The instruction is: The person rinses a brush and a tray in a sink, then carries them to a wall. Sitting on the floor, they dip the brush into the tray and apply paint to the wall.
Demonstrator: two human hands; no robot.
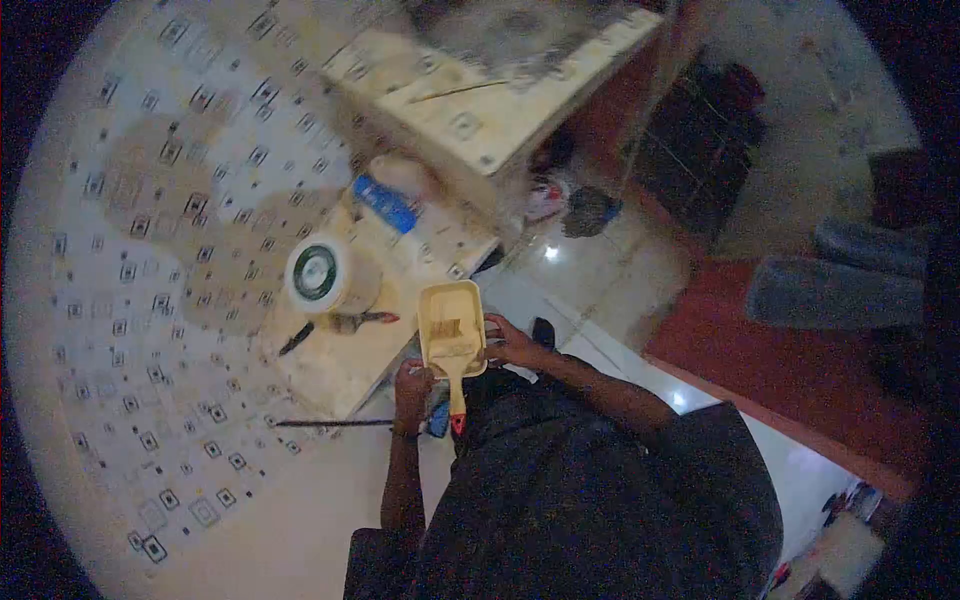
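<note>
A yellow paint tray point(431, 300) is held in front of my body. Across it lies a wide paintbrush point(455, 385), its tan bristles inside the tray and its red-tipped yellow handle sticking out over the near rim. My left hand point(413, 381) is closed on the tray's near left corner. On the right side, my right hand point(508, 343) grips the tray's wall, with its fingers partly hidden. Left of the tray, a second paintbrush point(362, 320) with a red-tipped handle rests on a board-like surface point(330, 375), near a white tub point(318, 273) with a green label.
A black-handled tool point(297, 338) lies by the tub, and a blue packet point(385, 203) is behind it. A patterned ledge point(470, 130) juts out ahead. A dark rod point(335, 423) is low on the left. Red carpet point(740, 360) and grey cushions point(835, 285) are on the right.
</note>
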